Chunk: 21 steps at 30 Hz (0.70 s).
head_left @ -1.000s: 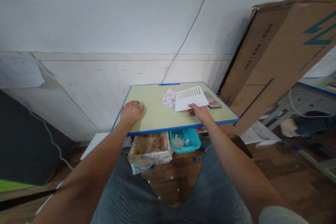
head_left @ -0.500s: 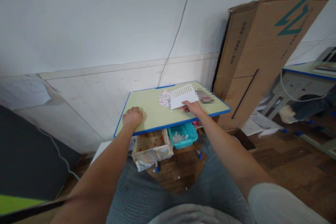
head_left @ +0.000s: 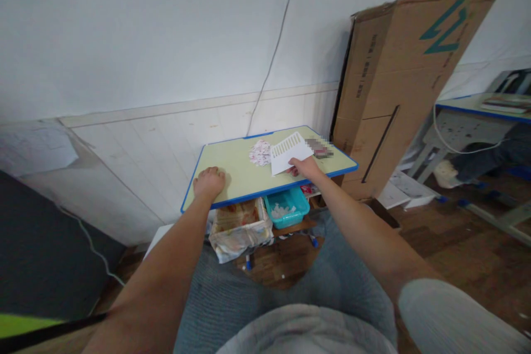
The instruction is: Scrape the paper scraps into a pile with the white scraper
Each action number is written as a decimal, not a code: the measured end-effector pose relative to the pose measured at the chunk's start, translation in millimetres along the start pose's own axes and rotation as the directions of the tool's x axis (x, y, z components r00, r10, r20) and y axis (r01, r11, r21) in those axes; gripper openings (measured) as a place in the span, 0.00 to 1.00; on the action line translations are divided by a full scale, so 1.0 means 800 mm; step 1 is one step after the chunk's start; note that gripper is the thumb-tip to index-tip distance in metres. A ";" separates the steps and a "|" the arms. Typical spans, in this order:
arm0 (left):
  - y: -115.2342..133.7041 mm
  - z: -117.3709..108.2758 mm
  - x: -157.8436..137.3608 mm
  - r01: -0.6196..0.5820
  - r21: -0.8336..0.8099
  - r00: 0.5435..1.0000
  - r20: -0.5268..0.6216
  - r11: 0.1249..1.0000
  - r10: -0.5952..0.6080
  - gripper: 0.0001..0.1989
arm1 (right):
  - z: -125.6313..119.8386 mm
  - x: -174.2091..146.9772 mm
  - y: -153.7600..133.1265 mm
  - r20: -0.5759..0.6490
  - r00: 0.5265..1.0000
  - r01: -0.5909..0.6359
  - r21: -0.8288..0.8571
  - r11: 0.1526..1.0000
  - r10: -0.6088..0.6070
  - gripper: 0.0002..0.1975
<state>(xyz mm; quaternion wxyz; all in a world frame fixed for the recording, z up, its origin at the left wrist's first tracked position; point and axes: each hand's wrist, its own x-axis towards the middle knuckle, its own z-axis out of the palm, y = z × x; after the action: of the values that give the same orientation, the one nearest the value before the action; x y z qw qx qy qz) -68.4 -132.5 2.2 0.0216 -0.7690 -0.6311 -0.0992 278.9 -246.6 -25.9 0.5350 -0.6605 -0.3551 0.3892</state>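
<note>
My left hand [head_left: 209, 181] rests palm down on the left part of a pale yellow-green desk [head_left: 238, 180] with a blue edge, its fingers laid on the surface and nothing in it. In my right hand [head_left: 306, 167] is a white sheet [head_left: 284, 164], pinched at its near right side with the thumb on top. Rows of short tan strips show along the sheet's far part. Beside its left edge lies a heap of small white and pinkish paper pieces [head_left: 259, 153]. A blurred-out item [head_left: 318, 148] lies to the right of the sheet.
Under the desktop are a cloth-lined box [head_left: 238, 227] and a turquoise basket [head_left: 290, 215] with whitish bits inside. A tall cardboard box [head_left: 385, 83] stands right of the desk. Another desk [head_left: 468, 104] is farther right, with a person's leg below it. A cable [head_left: 274, 55] runs down the wall.
The sheet in my right hand has turned slightly, its near edge more tilted. My left hand stays in place on the desk. The camera view has shifted a little.
</note>
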 end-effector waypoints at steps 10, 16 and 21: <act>0.000 -0.006 -0.004 0.009 -0.002 1.000 -0.007 1.000 -0.009 0.30 | -0.018 -0.011 0.008 0.014 1.000 0.000 0.029 1.000 0.000 0.24; -0.001 -0.002 -0.003 0.000 -0.007 1.000 -0.015 1.000 0.000 0.31 | -0.021 -0.010 0.012 -0.013 1.000 -0.023 0.066 0.998 0.024 0.24; -0.001 -0.002 -0.004 0.007 -0.022 1.000 -0.009 1.000 -0.007 0.31 | -0.020 -0.015 0.008 -0.039 0.999 -0.035 0.074 0.997 0.038 0.24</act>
<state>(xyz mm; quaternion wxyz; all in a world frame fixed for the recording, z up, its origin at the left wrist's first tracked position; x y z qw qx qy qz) -70.2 -135.4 2.9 0.0159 -0.7665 -0.6326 -0.1096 287.9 -265.1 -28.5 0.5586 -0.6545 -0.3179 0.3982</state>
